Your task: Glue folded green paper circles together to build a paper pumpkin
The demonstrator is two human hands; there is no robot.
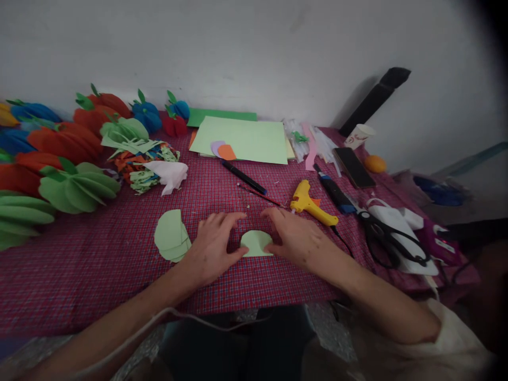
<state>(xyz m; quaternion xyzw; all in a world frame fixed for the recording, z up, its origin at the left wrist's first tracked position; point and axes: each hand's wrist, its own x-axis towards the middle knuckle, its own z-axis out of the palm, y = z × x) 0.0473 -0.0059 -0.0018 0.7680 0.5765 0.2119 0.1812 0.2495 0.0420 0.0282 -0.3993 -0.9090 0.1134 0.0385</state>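
Observation:
A light green half-round paper piece [256,244] lies in front of me with its straight edge toward me. My left hand [218,244] is at its left side, the thumb tip at the paper's corner and the index finger stretched forward, apart from the thumb. On the opposite side, my right hand [296,238] has its thumb at the right corner, with the fingers curved forward and spread from the thumb. Left of my left hand lies a small overlapping stack of light green half-round papers [170,236]. A yellow glue gun [311,205] lies just beyond my right hand.
Paper pumpkins [79,188] crowd the left side beside shredded paper [145,164]. Toward the wall are light green sheets [246,138] and a black pen [244,177]. At right lie a utility knife [335,190], scissors [387,241], a phone [354,167] and a paper cup [359,136].

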